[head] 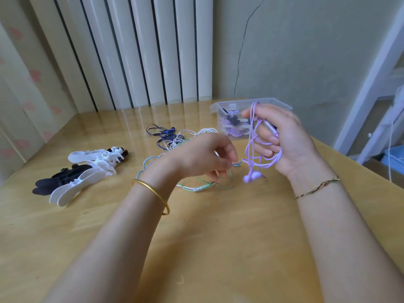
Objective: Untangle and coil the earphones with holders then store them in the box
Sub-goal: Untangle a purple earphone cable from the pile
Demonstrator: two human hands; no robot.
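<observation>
Stage: judged partway through. The clear box [229, 104], upper right of centre, already holds a few wound sets in lilac and dark tones, too small to count.
In hand: the purple earphones [253, 147] hang in long loose loops right of centre, in front of the box. Their two buds dangle just above the table, and they are not yet on a holder.
Right hand [284, 141]: its fingers are curled round the purple cable and what looks like its slim inline remote, gripping both.
Left hand [205, 158]: at the centre of the frame, fingers bent in towards the thumb. It is blurred, so I cannot tell whether it pinches a cable.
Left to do: the tangled heap [181, 138] lies at the centre, behind and beneath the left hand, with dark blue, white, green and pale blue cables interlaced. By my reading each set wants separating, winding and boxing.
Holders [87, 171]: a pile at the left of the frame, white and black. They are thin, flat moulded plastic with rounded, wing-like lobes and a matte surface.
Cables: thin, round, limp and rubbery-looking. They fall in soft curves and seem likely to snag on one another.
Box material: transparent rigid plastic, rectangular, with a raised rim. No lid is seen.
Table [218, 248]: pale wood grain with a glossy finish, reflecting the white ribbed panel [142, 51] behind it.
</observation>
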